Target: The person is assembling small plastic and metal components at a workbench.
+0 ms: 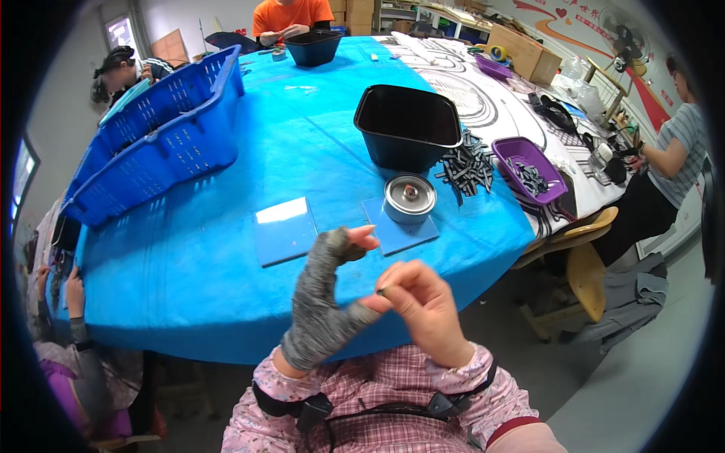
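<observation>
My left hand [321, 298], in a grey fingerless glove, is raised over the near table edge. Its fingers are apart from the thumb, and the thumb tip meets the fingertips of my right hand. Bare and closed in a pinch, my right hand [430, 306] has a tiny dark bit at its fingertips, too small to name. Just beyond the hands, a round metal tin [410, 198] with a small orange-brown centre stands on a blue-grey square plate [408, 235]. Left of it lies a second, shiny plate [285, 232].
Behind the tin stands a deep black bin [408, 124]. Beside it are a pile of short grey-black strips [468, 166] and a purple basket [532, 170] holding similar pieces. A large blue crate [162, 140] fills the left. Other people sit or stand around the table.
</observation>
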`<state>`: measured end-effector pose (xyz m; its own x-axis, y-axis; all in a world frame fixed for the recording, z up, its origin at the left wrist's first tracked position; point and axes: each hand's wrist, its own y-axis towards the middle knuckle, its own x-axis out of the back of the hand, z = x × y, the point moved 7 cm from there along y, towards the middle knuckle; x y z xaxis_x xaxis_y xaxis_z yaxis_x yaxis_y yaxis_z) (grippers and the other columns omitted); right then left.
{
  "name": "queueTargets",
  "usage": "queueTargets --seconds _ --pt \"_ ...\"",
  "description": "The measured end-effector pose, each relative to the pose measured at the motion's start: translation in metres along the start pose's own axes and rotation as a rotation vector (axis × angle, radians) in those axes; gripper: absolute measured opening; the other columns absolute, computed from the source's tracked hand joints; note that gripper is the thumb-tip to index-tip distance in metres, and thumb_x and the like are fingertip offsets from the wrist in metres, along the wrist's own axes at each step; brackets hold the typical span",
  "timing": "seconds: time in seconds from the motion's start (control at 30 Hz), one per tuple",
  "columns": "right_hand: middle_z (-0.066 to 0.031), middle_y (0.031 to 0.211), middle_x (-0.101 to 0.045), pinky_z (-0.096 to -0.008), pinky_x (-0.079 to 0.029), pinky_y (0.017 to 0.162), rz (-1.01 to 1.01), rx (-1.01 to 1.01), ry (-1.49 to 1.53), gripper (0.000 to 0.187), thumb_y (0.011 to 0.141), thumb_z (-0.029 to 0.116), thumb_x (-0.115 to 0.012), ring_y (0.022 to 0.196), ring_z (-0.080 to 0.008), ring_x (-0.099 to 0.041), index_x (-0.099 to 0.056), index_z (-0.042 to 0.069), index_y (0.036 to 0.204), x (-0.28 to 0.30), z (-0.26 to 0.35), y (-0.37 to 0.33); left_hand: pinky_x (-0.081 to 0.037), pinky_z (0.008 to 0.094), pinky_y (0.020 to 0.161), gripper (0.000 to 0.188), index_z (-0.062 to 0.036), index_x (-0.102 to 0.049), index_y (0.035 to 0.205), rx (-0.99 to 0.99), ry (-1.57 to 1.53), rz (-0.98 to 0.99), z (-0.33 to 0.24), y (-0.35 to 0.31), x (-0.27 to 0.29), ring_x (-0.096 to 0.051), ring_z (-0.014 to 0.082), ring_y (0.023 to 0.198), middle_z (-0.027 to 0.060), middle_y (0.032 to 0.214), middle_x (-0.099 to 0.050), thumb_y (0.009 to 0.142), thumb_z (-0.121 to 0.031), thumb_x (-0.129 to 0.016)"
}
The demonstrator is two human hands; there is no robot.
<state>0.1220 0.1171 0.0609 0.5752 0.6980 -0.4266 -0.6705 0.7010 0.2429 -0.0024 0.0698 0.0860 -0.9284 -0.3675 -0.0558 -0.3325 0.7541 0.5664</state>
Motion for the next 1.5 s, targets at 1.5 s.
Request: queueTargets --seconds 1.5 --pt "-0.0091 0.105 -0.062 -0.0277 -0.052 0.066 -0.731 0.429 -1.240 0.031 0.082 0.010 -0.070 0.073 -0.0164 -0.062 -0.059 0.004 0.110 0.254 0.125 0.038 -0.045 0.0250 0.058 0.039 0.0012 -0.062 0.108 0.446 -0.075 -0.130 0.061 -0.030 0.038 -0.056 0.0122 0.062 0.0102 0.084 -0.064 0.100 -0.034 -0.045"
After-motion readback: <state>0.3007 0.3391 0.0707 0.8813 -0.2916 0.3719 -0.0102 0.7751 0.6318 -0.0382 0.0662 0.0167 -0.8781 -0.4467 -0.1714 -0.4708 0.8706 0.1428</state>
